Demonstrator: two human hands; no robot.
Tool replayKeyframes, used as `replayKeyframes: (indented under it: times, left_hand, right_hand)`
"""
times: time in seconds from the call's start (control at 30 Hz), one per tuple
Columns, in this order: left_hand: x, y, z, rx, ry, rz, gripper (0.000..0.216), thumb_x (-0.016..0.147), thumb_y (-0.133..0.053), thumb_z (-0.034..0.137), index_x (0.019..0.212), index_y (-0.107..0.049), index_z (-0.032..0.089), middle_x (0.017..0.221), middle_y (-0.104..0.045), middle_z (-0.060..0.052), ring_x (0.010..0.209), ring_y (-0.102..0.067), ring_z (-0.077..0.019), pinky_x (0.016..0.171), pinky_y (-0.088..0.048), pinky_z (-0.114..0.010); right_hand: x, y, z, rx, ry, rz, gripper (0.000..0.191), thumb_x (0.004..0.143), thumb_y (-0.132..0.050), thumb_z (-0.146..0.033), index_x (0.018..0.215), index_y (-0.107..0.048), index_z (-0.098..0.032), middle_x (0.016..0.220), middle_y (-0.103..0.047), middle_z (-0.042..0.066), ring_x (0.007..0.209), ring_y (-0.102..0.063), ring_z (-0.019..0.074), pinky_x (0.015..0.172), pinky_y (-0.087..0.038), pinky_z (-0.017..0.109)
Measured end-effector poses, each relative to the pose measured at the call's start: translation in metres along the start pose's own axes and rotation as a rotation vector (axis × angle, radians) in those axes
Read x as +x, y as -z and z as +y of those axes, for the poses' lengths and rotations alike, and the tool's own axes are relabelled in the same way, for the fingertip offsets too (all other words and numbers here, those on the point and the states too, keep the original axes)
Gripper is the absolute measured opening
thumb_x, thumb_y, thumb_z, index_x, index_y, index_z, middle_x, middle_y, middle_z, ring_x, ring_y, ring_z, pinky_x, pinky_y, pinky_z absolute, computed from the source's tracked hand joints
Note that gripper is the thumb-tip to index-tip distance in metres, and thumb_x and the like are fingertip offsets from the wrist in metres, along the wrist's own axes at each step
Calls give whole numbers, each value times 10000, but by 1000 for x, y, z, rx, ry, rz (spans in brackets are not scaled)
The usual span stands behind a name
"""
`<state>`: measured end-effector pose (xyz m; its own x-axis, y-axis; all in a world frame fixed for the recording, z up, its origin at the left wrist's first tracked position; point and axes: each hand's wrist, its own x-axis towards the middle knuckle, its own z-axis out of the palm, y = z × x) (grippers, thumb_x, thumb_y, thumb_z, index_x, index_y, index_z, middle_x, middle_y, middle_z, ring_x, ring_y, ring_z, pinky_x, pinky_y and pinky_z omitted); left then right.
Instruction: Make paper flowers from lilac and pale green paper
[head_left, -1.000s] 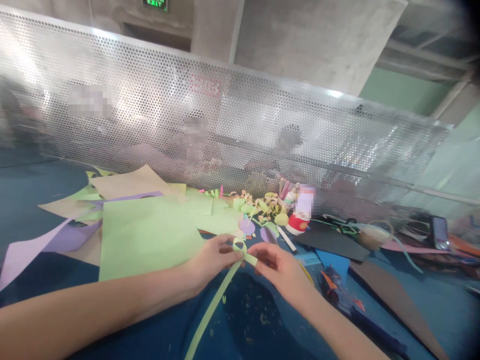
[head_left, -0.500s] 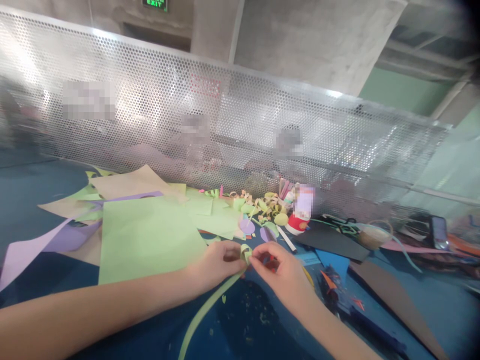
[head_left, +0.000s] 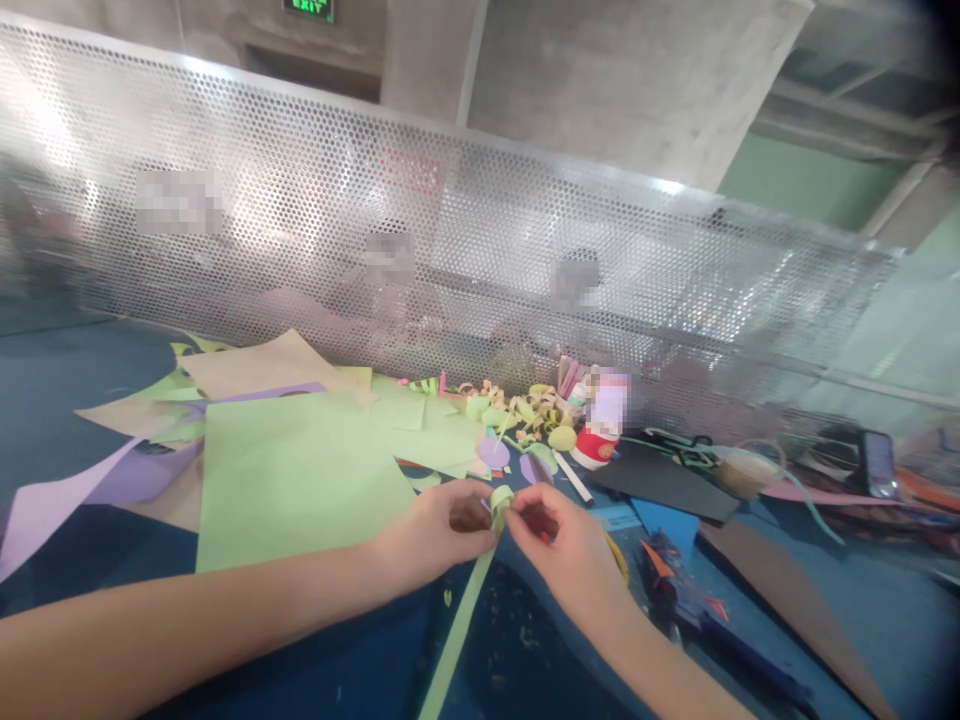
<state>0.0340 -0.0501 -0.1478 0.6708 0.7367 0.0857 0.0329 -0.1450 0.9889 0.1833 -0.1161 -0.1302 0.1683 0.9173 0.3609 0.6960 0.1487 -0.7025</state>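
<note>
Between my hands is a light green paper strip [head_left: 459, 640], its top end curled into a small loop and its long tail hanging toward me. My left hand [head_left: 439, 525] pinches the curled end from the left, fingers bent. From the other side my right hand [head_left: 559, 535] grips the same curl between thumb and fingertips. Just beyond lie purple paper discs [head_left: 493, 452] and a pile of curled green and yellow paper pieces [head_left: 529, 410]. A large light green sheet [head_left: 292, 480] lies beside my left forearm.
A perforated metal screen [head_left: 300, 210] runs along the table's back. Purple sheets [head_left: 142, 475] and beige sheets [head_left: 259, 365] lie left. A red and white bottle [head_left: 596, 447], black card [head_left: 664, 480], a dark blue tool, perhaps a glue gun [head_left: 720, 630], and a phone [head_left: 877, 463] are right.
The strip's curl has turned and moved slightly right, and its tail has swung right and hangs straighter. Both hands still pinch it.
</note>
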Motion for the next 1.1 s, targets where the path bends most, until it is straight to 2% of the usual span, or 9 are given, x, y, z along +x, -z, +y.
replayKeyframes:
  times: [0.1,0.23,0.33,0.5,0.7,0.9,1.0,1.1]
  left_hand:
    - [-1,-1,-1,-3,5,-6,353,652,-623,191,992,-545,137,717,-568,1,679,-536,-123,679,-423,-256]
    - [1,0,-2,13,-21,-27,347,686,-615,269,1002,-543,145,721,-575,-4,677,-535,-127,658,-418,-251]
    - [2,2,-2,38,-21,-1,334,710,-595,359,969,-560,149,775,-598,-24,732,-546,-145,672,-417,-252]
    - [2,4,-1,123,-35,42,299,714,-569,432,792,-597,145,740,-589,-12,698,-529,-141,629,-394,-233]
    - [1,7,4,244,-34,26,219,764,-489,361,769,-579,162,647,-560,19,605,-498,-119,556,-362,-211]
    - [0,9,7,484,-154,17,153,734,-478,249,790,-612,201,650,-525,39,590,-452,-104,554,-346,-203]
    - [-1,10,8,519,-156,-7,213,690,-471,168,824,-628,217,683,-561,37,612,-482,-111,571,-358,-207]
    - [0,11,6,485,-140,-42,212,691,-480,174,827,-638,215,697,-586,30,618,-504,-116,575,-375,-211]
  right_hand:
    - [0,-2,3,78,-20,9,110,749,-542,-280,724,-465,-206,670,-578,-15,610,-590,141,580,-463,234]
    - [1,-3,7,204,-15,7,186,752,-557,-281,829,-400,-220,713,-573,-20,659,-595,141,604,-476,237]
    - [1,-3,6,244,-5,-31,173,775,-536,-280,884,-417,-218,754,-575,-7,690,-590,141,619,-479,240]
    - [-2,-1,0,275,26,-103,114,783,-531,-297,806,-488,-194,765,-558,8,692,-576,136,649,-482,242]
    - [6,7,0,459,-113,-152,234,825,-438,-404,821,-541,-195,786,-616,40,736,-608,173,651,-511,273]
    - [10,13,2,267,-78,-219,200,760,-552,-371,807,-606,-184,718,-616,4,654,-576,139,628,-468,242]
    - [9,15,-1,201,-96,-283,200,749,-558,-366,774,-622,-179,660,-619,-5,625,-570,136,611,-453,238]
    - [8,15,-3,180,-128,-316,195,744,-558,-357,755,-628,-176,636,-625,-4,614,-578,142,598,-451,238]
